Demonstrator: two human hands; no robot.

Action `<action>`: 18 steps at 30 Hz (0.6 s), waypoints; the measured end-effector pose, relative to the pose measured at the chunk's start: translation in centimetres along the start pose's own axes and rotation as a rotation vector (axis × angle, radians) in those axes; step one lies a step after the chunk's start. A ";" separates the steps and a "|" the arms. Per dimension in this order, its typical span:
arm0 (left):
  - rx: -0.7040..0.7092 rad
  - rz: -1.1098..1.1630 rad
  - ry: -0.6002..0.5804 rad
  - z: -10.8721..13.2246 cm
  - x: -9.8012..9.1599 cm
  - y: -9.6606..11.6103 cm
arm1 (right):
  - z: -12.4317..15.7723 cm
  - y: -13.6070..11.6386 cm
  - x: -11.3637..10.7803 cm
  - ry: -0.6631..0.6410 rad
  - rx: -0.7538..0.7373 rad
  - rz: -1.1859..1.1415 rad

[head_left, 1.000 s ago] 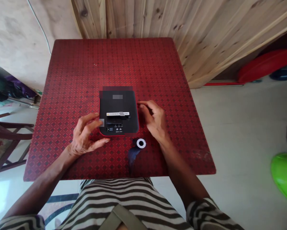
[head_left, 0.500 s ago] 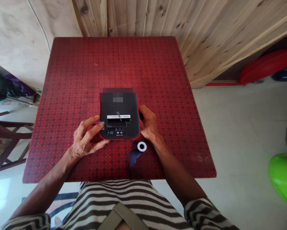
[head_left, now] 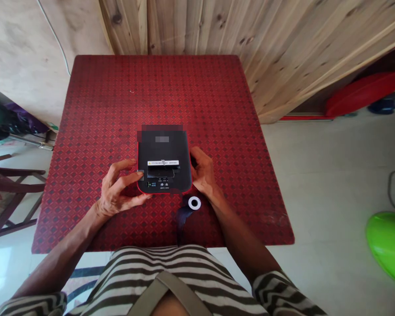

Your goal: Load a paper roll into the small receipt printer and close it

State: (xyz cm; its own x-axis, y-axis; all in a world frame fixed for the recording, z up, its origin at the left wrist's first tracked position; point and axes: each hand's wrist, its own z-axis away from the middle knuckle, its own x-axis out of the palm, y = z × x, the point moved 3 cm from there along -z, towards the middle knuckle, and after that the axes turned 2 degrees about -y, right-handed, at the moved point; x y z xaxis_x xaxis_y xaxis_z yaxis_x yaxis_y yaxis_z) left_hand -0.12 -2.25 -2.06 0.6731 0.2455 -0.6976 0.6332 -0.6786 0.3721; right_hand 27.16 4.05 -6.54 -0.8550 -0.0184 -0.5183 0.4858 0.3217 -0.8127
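Note:
A small black printer [head_left: 162,151] with a red rim lies near the middle of the table's front half. Its top carries a white warning strip [head_left: 171,163], a dark slot below that, and a row of small buttons. My left hand [head_left: 116,186] holds its left side, index finger on the edge and thumb at the front left corner. On the opposite side my right hand [head_left: 202,169] is closed against the right edge, its fingertips partly hidden behind the printer. Just in front of the right corner stands a small white paper roll [head_left: 191,203] with a dark core.
The table [head_left: 101,96] has a red patterned cover. Wooden panelling [head_left: 184,26] rises behind it. A dark wooden chair [head_left: 16,188] stands at the left. On the floor to the right are a green rounded object [head_left: 388,245] and a red one [head_left: 365,94] farther back.
The view has shifted slightly. A thin dark sliver over the printer's slot has mostly gone from sight. Both hands and the printer stay nearly in place.

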 end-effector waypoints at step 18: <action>-0.002 -0.006 0.041 0.5 0.7 1.0 | -1.7 -9.5 -2.7 -0.099 -0.412 0.379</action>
State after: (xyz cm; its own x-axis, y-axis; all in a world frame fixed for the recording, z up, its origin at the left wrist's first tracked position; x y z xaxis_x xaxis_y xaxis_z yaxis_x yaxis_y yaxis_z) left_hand 0.77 -3.08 -2.49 0.6847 0.2777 -0.6738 0.6378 -0.6757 0.3696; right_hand 24.59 2.69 3.03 -0.6038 0.0879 -0.7923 0.6272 0.6658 -0.4041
